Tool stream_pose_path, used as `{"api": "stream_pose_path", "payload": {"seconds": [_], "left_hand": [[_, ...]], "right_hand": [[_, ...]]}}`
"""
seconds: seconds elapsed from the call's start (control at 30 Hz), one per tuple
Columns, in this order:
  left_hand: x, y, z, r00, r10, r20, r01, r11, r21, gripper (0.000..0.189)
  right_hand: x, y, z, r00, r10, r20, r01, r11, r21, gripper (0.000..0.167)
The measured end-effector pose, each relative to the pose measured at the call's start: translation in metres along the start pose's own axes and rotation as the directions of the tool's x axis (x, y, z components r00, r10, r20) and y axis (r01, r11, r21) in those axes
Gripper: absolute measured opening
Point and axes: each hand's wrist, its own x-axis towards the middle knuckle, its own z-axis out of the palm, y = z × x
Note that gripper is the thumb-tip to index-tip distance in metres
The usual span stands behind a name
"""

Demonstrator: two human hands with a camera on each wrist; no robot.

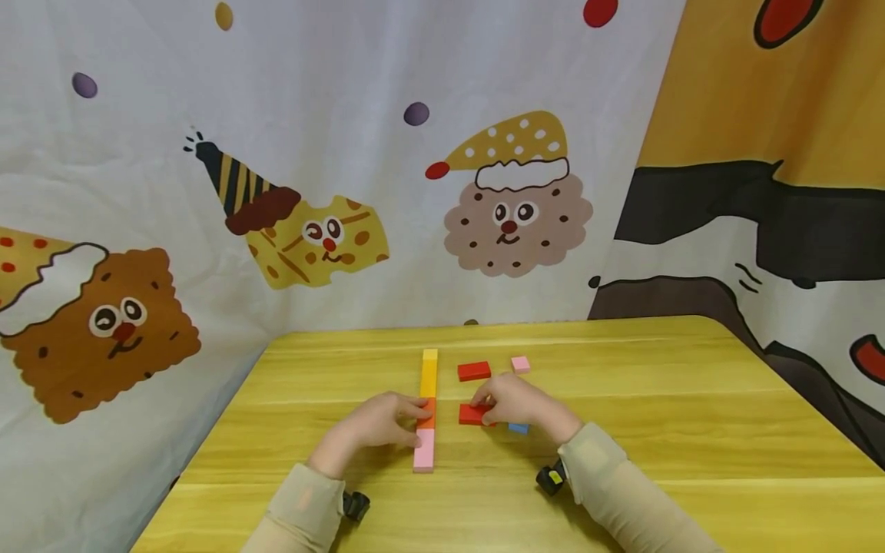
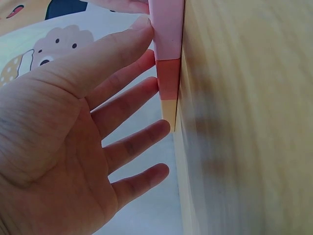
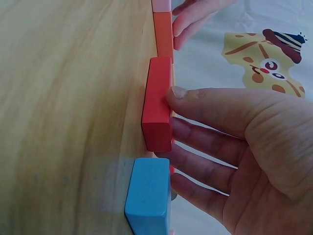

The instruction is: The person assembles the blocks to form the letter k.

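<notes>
Left hand: the left hand had its fingers spread, thumb at the side of the row's pink block, a fingertip touching the orange block.
Right hand: the right hand was pinching the nearer red block at its right end, thumb on the near side, fingers beyond.
Nearer red block: lay flat on the table, right of the row.
Blue block: sat just beside it, under the right palm.
Farther red block: lay apart, beyond the fingers.

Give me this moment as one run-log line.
left hand: touching block row; right hand: pinching nearer red block; blue block: on table
</notes>
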Motion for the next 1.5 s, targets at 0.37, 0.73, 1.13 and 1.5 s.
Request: {"api": "stream_pose_path", "payload": {"seconds": [0.37, 0.73, 1.13, 1.5], "left_hand": [[-0.001, 0.001, -0.001, 1.0, 0.001, 0.008, -0.001, 1.0, -0.023, 0.048], [0.0, 0.0, 0.0, 1.0, -0.006, 0.01, 0.007, 1.0, -0.022, 0.049], [0.001, -0.001, 0.0, 1.0, -0.006, 0.011, 0.006, 1.0, 0.004, 0.048], [0.001, -0.001, 0.0, 1.0, -0.001, 0.011, 0.001, 1.0, 0.004, 0.048]], "right_hand": [[0.0, -0.003, -0.001, 1.0, -0.014, 0.0, 0.014, 1.0, -0.007, 0.025], [0.0, -0.006, 0.001, 0.999, -0.038, 0.005, 0.038, 0.999, -0.025, 0.025], [-0.003, -0.013, 0.0, 0.997, -0.064, 0.036, 0.066, 0.996, -0.058, 0.033], [-0.005, -0.02, 0.002, 0.996, -0.069, 0.047, 0.072, 0.996, -0.057, 0.034]]}}
